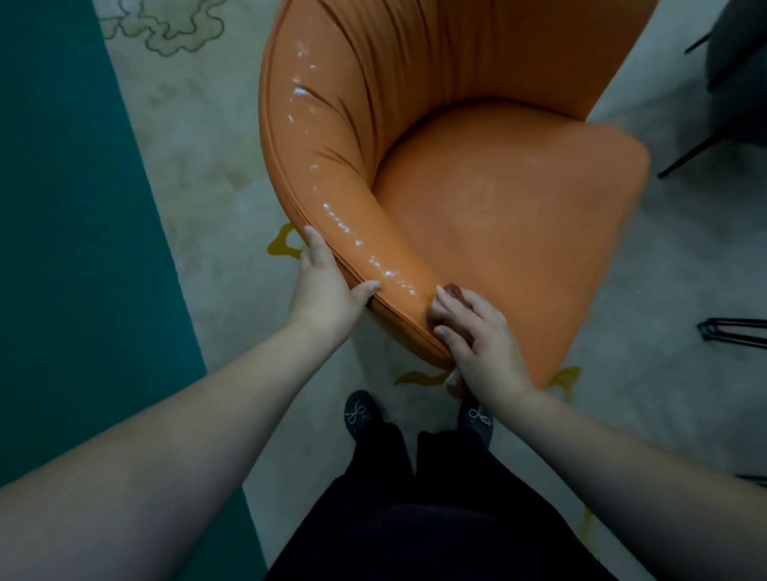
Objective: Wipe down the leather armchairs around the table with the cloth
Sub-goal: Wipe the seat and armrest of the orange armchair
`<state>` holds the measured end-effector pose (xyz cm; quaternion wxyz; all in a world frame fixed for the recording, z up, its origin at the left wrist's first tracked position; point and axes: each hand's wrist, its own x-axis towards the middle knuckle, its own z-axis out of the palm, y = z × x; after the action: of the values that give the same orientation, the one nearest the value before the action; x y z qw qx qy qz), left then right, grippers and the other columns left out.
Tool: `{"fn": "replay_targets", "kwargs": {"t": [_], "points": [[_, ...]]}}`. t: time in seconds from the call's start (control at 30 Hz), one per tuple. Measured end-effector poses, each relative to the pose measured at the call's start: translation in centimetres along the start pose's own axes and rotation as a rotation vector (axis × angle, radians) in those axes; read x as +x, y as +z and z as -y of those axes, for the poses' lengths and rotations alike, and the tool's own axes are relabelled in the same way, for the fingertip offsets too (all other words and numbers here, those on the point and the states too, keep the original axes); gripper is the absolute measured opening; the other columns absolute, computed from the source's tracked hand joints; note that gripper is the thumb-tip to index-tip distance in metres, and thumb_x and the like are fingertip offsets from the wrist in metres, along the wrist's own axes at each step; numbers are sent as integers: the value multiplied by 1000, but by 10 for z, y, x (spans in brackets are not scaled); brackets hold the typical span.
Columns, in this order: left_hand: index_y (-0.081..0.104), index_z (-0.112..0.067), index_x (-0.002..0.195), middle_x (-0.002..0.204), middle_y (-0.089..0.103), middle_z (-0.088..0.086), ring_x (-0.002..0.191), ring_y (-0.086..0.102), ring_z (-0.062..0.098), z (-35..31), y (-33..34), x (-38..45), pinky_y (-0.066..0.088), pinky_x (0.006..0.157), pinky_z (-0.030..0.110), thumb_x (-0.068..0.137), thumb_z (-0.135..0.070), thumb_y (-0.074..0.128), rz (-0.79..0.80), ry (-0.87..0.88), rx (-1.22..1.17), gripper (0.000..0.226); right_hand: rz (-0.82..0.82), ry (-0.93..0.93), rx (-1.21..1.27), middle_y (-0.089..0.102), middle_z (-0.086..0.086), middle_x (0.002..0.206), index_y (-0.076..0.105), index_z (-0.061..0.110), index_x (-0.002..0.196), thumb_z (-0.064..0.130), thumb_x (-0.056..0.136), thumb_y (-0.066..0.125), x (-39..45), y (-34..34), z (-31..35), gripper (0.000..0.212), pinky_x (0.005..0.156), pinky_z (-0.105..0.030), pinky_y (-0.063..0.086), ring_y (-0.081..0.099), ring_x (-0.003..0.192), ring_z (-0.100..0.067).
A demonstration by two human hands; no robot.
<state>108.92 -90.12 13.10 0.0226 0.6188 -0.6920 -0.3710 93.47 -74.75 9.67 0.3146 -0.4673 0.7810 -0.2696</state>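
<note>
The orange leather armchair [478, 191] stands on a pale patterned rug [221, 174], its curved back rim turned toward the person. A line of white wet streaks [340, 224] glistens along the top of that rim. The left hand [325, 288] grips the outer edge of the rim, fingers down the outside and thumb hooked over the top. The right hand [479, 343] presses a small brownish cloth [453, 294] against the rim's near end, fingers curled round it so that only a bit of the cloth shows past the fingertips. Below stand two dark socked feet [360, 415] with a small stitched design. A teal floor area [59, 258] borders the rug on the left. To the right are a dark grey chair [743, 73] and thin black hairpin legs [744, 334].
</note>
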Motion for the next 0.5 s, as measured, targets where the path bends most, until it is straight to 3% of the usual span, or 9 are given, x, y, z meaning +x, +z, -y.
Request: {"fn": "replay_targets", "kwargs": {"t": [0.27, 0.4, 0.5], "points": [[-15, -9, 150, 159, 10, 11, 142, 23, 28, -5, 3, 3, 25, 111, 35, 82, -32, 73, 0, -29, -4, 114, -40, 26, 2, 45, 7, 145, 56, 34, 134, 28, 93, 61, 21, 5, 14, 41, 107, -24, 20, 36, 129, -20], [-15, -10, 150, 159, 9, 11, 142, 24, 28, -5, 1, 4, 26, 111, 36, 82, -32, 73, 12, -49, -4, 113, -21, 41, 53, 45, 8, 146, 55, 34, 134, 25, 93, 62, 21, 0, 9, 42, 104, -19, 17, 35, 129, -18], [-15, -10, 150, 159, 10, 11, 142, 24, 28, -7, -1, 2, 26, 111, 36, 82, -32, 73, 15, -49, 3, 113, -37, -33, 9, 48, 4, 144, 58, 29, 133, 19, 90, 66, 2, -2, 10, 45, 105, -26, 25, 41, 124, -25]]}}
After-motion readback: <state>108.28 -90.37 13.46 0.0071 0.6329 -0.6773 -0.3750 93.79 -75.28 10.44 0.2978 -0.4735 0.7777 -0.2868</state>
